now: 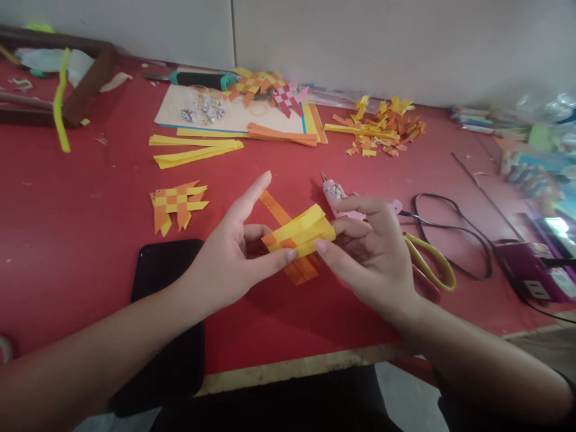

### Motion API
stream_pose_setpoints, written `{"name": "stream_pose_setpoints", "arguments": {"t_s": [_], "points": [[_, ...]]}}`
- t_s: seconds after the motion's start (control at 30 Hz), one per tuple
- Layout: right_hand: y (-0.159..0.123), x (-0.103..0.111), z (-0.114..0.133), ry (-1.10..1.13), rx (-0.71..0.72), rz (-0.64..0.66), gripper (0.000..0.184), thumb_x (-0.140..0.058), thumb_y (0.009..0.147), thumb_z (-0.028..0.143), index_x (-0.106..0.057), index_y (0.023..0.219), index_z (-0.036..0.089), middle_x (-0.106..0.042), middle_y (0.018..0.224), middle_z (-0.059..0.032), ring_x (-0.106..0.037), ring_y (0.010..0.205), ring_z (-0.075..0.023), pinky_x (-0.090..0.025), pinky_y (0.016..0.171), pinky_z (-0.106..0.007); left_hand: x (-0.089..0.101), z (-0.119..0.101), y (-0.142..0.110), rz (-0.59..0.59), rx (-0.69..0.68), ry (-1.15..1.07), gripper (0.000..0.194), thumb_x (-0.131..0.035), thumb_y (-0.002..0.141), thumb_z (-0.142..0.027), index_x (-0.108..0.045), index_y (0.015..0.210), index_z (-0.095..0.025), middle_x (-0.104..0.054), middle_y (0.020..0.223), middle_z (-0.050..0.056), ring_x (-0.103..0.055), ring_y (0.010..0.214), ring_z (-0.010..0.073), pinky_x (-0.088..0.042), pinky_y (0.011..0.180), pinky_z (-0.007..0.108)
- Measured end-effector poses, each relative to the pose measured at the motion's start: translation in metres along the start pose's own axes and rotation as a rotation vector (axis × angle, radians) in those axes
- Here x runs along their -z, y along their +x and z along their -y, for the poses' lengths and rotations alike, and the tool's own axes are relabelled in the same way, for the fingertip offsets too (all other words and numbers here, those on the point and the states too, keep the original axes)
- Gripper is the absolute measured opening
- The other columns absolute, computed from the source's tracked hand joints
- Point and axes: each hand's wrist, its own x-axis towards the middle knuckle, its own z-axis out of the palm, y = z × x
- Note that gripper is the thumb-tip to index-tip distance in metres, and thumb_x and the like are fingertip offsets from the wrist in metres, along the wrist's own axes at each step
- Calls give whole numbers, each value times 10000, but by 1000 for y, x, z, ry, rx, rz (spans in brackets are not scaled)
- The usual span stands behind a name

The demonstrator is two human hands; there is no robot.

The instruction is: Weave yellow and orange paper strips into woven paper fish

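A weave of yellow and orange paper strips [297, 233] is held above the red table [81, 240] between both hands. My left hand [234, 246] pinches its left side with thumb and middle finger, the index finger stretched out. My right hand [369, 246] grips its right end with thumb and fingers. Orange strip ends stick out above and below the weave.
A finished woven paper fish [177, 204] lies at left, a black phone [168, 312] near the front edge. Yellow strips [193, 150], card sheets with woven pieces [265, 90], a scrap pile [382, 126], a pink glue gun [335, 195], yellow-handled scissors [432, 264] and a black cable [454, 234] lie around.
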Motion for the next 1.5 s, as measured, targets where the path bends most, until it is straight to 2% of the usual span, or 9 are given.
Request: {"name": "stream_pose_setpoints", "arguments": {"t_s": [0.27,0.43,0.63,0.77,0.93,1.07,1.3,1.4,1.5], "points": [[-1,1,0,-96,2,-47,327,-716,880,284,-494,1121,273,-685,712,42,-676,596,-153,-513,509,-284,-3,-3,0,-26,4,-29,1032,-828,775,-259,-208,1593,-372,-778,913,12,-755,881,214,-618,772,305],[-2,0,1,-144,55,-58,279,-712,883,249,-505,1069,263,-692,683,55,-623,504,-112,-480,453,-250,-2,-2,0,4,17,-35,1100,-861,744,-244,-180,1597,-374,-786,862,-12,-768,864,214,-625,762,286],[-3,-1,3,-118,58,-45,256,-686,896,216,-504,1071,257,-698,700,60,-607,485,-88,-433,407,-223,1,1,2,31,38,-62,1058,-846,772,-271,-189,1593,-390,-798,965,6,-768,938,236,-627,805,316],[-3,0,3,-130,70,-34,264,-687,893,212,-504,1082,248,-688,692,59,-600,489,-91,-430,414,-228,3,1,2,37,57,-30,1064,-856,756,-271,-210,1596,-367,-789,890,-1,-771,858,242,-628,751,330],[-3,1,4,-90,8,-31,308,-723,873,265,-500,1086,255,-688,699,46,-627,533,-120,-475,469,-258,2,-1,1,3,72,-48,1056,-872,722,-216,-276,1587,-326,-739,716,-30,-742,721,202,-608,672,291],[-1,1,5,-79,-34,-49,324,-748,854,311,-506,1064,263,-690,684,48,-644,538,-136,-496,479,-273,1,-3,0,-34,63,-52,1083,-873,695,-166,-283,1581,-364,-714,683,-41,-722,669,198,-590,634,292],[2,3,1,-68,-34,-127,326,-766,849,329,-520,1055,272,-685,682,42,-673,588,-152,-529,517,-282,0,-5,2,-130,20,1,1061,-848,756,-286,-210,1600,-360,-679,673,-46,-690,652,176,-569,654,294],[4,3,1,56,-89,-59,412,-804,811,354,-503,1081,275,-718,786,22,-714,676,-158,-573,588,-283,1,-5,2,-118,16,34,1066,-856,742,-287,-224,1598,-361,-667,647,-48,-684,630,180,-560,627,290],[6,4,-1,182,-153,94,454,-798,815,376,-483,1126,271,-738,860,11,-739,768,-161,-600,666,-285,1,-6,2,-139,8,28,1051,-860,734,-296,-253,1590,-360,-676,658,-45,-688,643,177,-554,614,273]]}}
